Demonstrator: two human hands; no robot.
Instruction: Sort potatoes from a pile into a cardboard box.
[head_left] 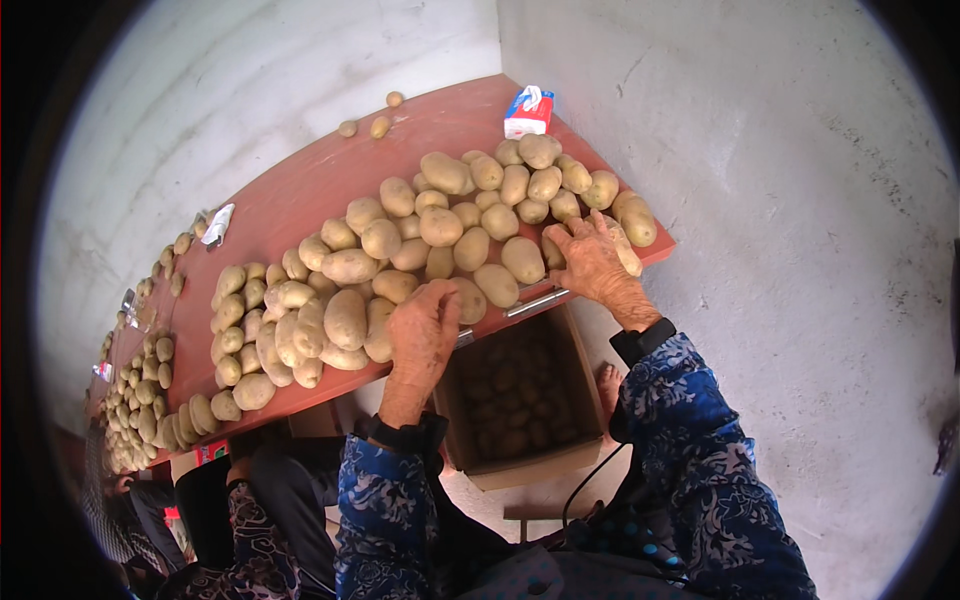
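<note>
Many tan potatoes [440, 227] lie piled along the near side of a reddish-brown table [290, 180]. My left hand [422, 328] is at the front edge of the pile, its fingers curled together beside a potato [466, 300]. Whatever those fingers may hold is hidden. Further right, my right hand [594, 260] rests on the pile with fingers spread, touching potatoes near the table's right corner. One long potato [626, 248] lies against the outer side of that hand.
Below the table edge stands an open cardboard box [540, 466] with potatoes inside. Metal strips [537, 303] show along the front edge. A tissue pack [529, 112] stands at the back, against the wall. Other people sit at the left, near another potato pile [135, 405].
</note>
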